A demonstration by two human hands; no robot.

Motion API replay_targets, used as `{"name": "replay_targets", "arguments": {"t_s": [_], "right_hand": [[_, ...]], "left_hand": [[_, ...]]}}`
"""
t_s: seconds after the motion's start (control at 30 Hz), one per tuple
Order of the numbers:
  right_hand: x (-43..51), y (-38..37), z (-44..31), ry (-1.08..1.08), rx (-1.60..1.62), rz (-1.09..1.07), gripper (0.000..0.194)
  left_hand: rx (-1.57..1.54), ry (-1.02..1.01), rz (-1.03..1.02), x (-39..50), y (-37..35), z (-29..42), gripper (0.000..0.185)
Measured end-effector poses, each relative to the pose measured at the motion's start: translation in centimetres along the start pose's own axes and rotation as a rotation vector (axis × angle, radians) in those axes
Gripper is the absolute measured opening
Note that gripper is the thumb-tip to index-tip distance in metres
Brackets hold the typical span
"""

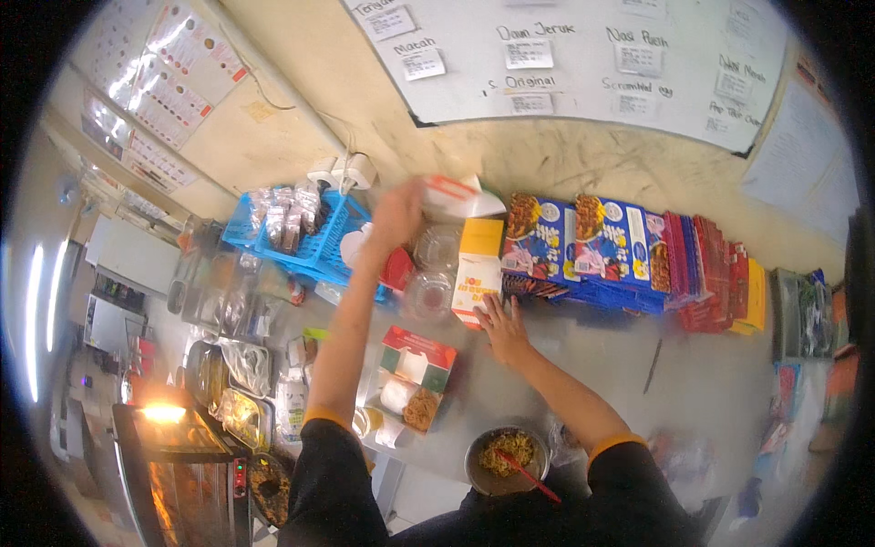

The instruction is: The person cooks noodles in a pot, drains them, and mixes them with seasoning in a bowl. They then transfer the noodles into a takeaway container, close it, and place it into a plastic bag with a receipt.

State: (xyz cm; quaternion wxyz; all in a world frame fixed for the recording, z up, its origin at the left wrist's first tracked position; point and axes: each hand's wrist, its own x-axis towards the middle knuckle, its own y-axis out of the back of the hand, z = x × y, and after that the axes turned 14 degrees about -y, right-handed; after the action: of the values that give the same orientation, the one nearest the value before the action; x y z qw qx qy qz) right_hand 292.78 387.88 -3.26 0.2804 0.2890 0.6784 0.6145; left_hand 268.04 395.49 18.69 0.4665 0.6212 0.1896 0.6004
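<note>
My left hand point(398, 213), blurred, reaches to the back wall and grips the edge of a white-and-red paperboard piece point(451, 195). The fingertips are hard to make out. Fingers apart, my right hand point(507, 333) touches the lower end of a white-and-yellow carton point(477, 270) with orange print. Between my arms an open red-and-green food box point(413, 379) holds a white wrapped portion point(398, 394) and brown shredded food point(421, 410). Close to my body, a metal bowl point(475, 472) contains noodle-like food point(506, 452) and a red utensil point(526, 475).
Clear plastic containers point(432, 294) stand left of the carton. A blue basket point(321, 249) holds foil sachets point(290, 215). Rightward stand blue printed boxes point(612, 239) and folded red cartons point(711, 273). A lit warming cabinet point(184, 472) is at lower left. The whiteboard point(581, 96) bears writing.
</note>
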Motion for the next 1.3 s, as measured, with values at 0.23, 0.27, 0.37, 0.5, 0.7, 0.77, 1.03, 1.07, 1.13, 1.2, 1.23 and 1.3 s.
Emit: {"name": "replay_targets", "arguments": {"t_s": [0.23, 0.27, 0.37, 0.5, 0.7, 0.77, 1.03, 1.07, 1.13, 1.2, 1.23, 1.3], "right_hand": [[-5.3, 14.3, 2.0, 0.221, 0.678, 0.107, 0.035], [-9.5, 16.9, 3.5, 0.226, 0.821, 0.088, 0.031], [-23.9, 22.4, 8.9, 0.094, 1.075, 0.053, 0.029], [-35.6, 17.6, 11.1, -0.827, 1.019, 0.051, 0.046], [-33.3, -1.7, 5.9, -0.733, 1.069, 0.325, 0.111], [-31.1, -5.3, 5.7, -0.682, 0.873, 0.427, 0.114], [-24.7, -4.1, 6.9, -0.920, 0.823, 0.613, 0.096], [-25.7, -3.2, 6.8, -0.866, 0.883, 0.701, 0.094], [-30.8, -1.5, 5.5, -0.795, 0.775, 0.374, 0.089], [-35.3, -0.3, 3.8, -0.457, 0.894, 0.000, 0.091], [-37.0, 0.2, 3.0, -0.363, 0.913, -0.140, 0.086], [-38.6, 1.3, 1.6, -0.285, 0.908, -0.262, 0.075]], "left_hand": [[0.017, 0.177, 0.185, -7.8, 14.3, 5.9, 0.037], [-0.169, 0.317, 0.298, -11.8, 16.0, 8.4, 0.037], [-0.128, 0.537, 0.603, -23.5, 20.0, 16.2, 0.037], [-0.227, 1.018, 0.574, -33.8, 21.7, 24.6, 0.044], [-0.498, 1.282, 0.706, -37.0, 20.9, 27.3, 0.046], [-0.470, 1.198, 0.663, -37.4, 20.9, 27.7, 0.045], [-0.546, 1.288, 0.494, -41.6, 20.9, 29.5, 0.045], [-0.494, 1.339, 0.526, -42.4, 20.8, 29.8, 0.045], [-0.439, 1.372, 0.615, -43.8, 21.0, 30.1, 0.046], [-0.517, 1.342, 0.581, -45.2, 21.4, 30.5, 0.044], [-0.550, 1.349, 0.557, -45.8, 21.5, 30.7, 0.043], [-0.598, 1.344, 0.433, -46.9, 21.4, 30.7, 0.038]]}}
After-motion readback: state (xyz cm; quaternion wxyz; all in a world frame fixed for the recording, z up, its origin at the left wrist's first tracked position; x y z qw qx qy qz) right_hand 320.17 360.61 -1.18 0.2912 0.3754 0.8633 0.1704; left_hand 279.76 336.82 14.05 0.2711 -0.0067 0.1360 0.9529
